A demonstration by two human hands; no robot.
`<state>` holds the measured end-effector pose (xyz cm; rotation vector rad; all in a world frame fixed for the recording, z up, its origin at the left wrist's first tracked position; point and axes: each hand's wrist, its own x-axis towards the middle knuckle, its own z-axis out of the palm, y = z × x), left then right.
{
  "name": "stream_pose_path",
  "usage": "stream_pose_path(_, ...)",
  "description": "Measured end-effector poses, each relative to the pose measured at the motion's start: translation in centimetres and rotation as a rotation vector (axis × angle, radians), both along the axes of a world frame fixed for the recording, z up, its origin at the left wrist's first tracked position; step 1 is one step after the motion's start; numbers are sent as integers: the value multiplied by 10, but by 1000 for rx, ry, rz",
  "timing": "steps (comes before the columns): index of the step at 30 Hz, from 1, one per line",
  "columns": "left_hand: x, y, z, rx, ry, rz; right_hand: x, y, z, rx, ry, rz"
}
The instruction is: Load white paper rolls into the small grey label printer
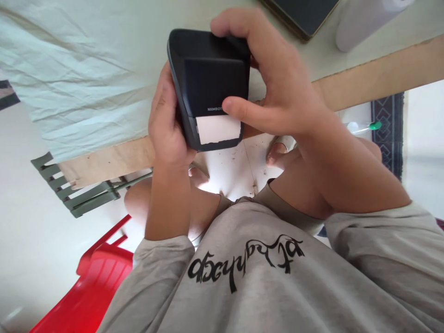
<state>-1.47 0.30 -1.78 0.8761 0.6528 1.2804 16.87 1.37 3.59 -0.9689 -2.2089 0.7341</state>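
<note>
A black handheld label printer is held up in front of my chest, with a white strip of label paper sticking out of its lower slot. My left hand wraps around the printer's left side. My right hand grips it from the right and top, its thumb resting beside the paper strip. Both hands hover over the near edge of a wooden table covered by a pale green cloth.
A dark tablet or book and a white roll lie on the table at the far right. A red plastic chair stands at lower left, a grey-green folding chair beside it. My bare knees and feet are below, above a white tiled floor.
</note>
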Motion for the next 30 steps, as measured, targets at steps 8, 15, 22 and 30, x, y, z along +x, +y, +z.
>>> stream_pose_path(8, 2, 1, 7, 35, -43, 42, -1, 2, -7, 36, -29, 51)
stream_pose_path(15, 0, 0, 9, 37, -73, 15, 1, 1, -6, 28, -73, 42)
stream_pose_path(22, -2, 2, 7, 46, -37, 14, -1, 1, -12, 22, -8, 53)
stream_pose_path(30, 3, 1, 12, -15, 5, 53, 0, 0, -2, -37, -50, 40)
